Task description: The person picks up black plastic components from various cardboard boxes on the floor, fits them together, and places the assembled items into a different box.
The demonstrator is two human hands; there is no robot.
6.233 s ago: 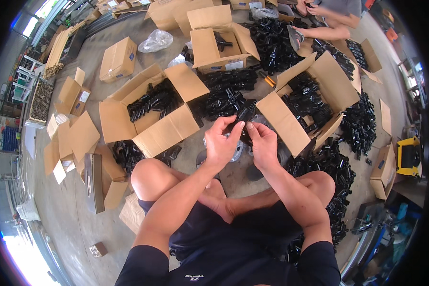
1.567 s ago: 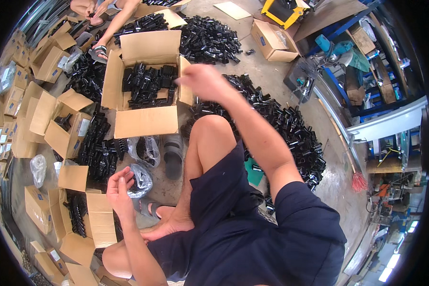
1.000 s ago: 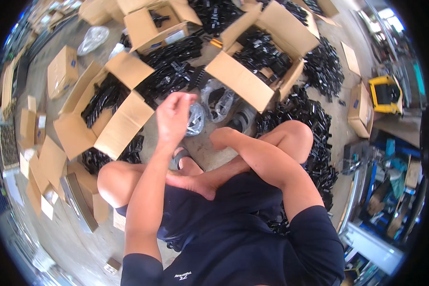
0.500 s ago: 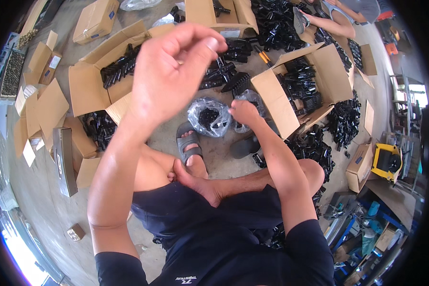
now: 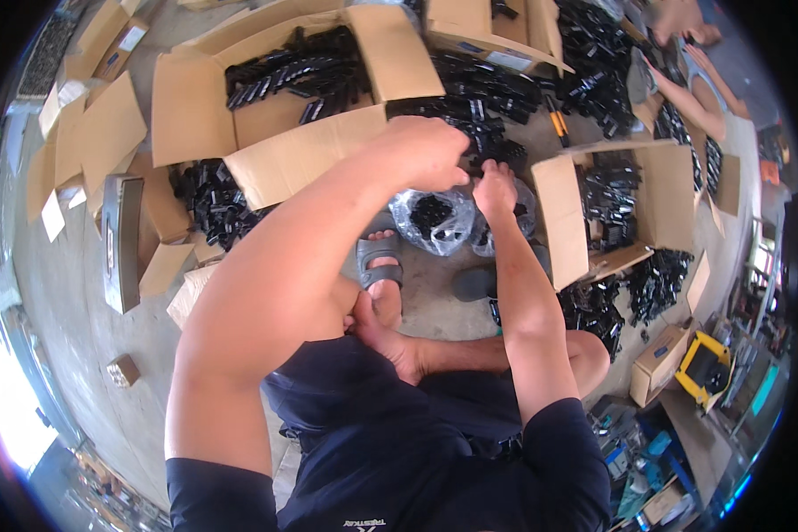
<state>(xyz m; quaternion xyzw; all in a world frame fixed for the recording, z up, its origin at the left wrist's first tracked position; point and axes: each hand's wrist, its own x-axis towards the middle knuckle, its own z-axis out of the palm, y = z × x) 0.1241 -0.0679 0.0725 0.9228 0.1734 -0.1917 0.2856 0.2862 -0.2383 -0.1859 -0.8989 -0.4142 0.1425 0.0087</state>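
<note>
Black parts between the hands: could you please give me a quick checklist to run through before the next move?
1. Left hand closed over a black part: ok.
2. Right hand at the same part: ok, grip itself cannot tell.
3. Clear plastic bag lies just below the hands: ok.
4. Open cardboard box beside the right hand: ok.
5. Floor by the feet free of loose parts: not ok.

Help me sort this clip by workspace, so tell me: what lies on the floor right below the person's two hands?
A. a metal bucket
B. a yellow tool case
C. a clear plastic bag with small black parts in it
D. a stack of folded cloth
C: just under the left hand and right hand lies a clear plastic bag holding black parts, beside a grey sandal.
</note>
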